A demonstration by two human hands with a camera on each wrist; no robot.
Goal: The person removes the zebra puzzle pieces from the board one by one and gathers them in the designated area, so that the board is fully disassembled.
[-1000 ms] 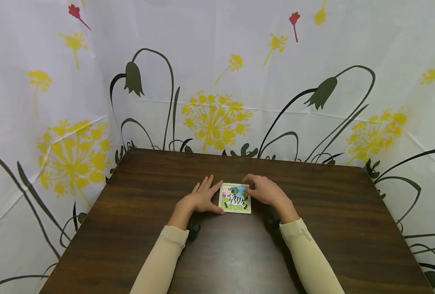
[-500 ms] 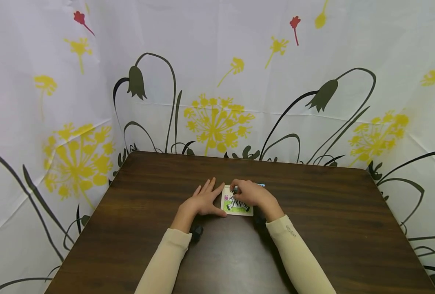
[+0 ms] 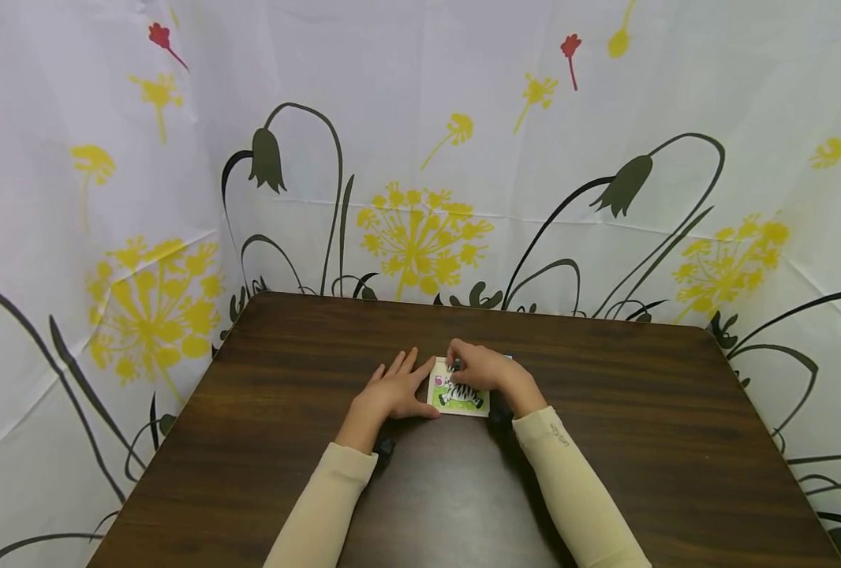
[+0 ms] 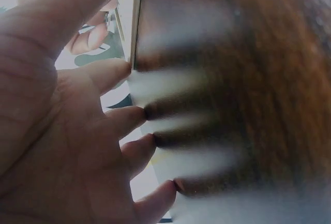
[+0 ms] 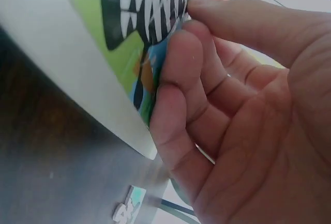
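Observation:
A small square zebra jigsaw puzzle (image 3: 461, 400) in a pale frame lies flat on the brown table. My left hand (image 3: 394, 394) rests at its left side, fingers spread, with thumb and index finger against the frame's edge. In the left wrist view the other fingertips (image 4: 146, 146) touch the tabletop. Over the puzzle's upper part, my right hand (image 3: 487, 369) has its fingers curled, and thumb and index finger pinch a dark puzzle piece (image 3: 454, 366) near the upper left. The fingers hide most of that piece. The right wrist view shows the zebra's striped body (image 5: 155, 6) beside the fingertips.
A loose puzzle piece (image 5: 130, 203) lies on the table just past the puzzle, mostly behind my right hand in the head view. The dark wooden table (image 3: 641, 442) reaches back to a white curtain (image 3: 420, 95) printed with flowers.
My right hand has moved left from the puzzle's upper right corner to its upper left part, uncovering a blue piece behind it. The left hand has stayed at the frame's edge.

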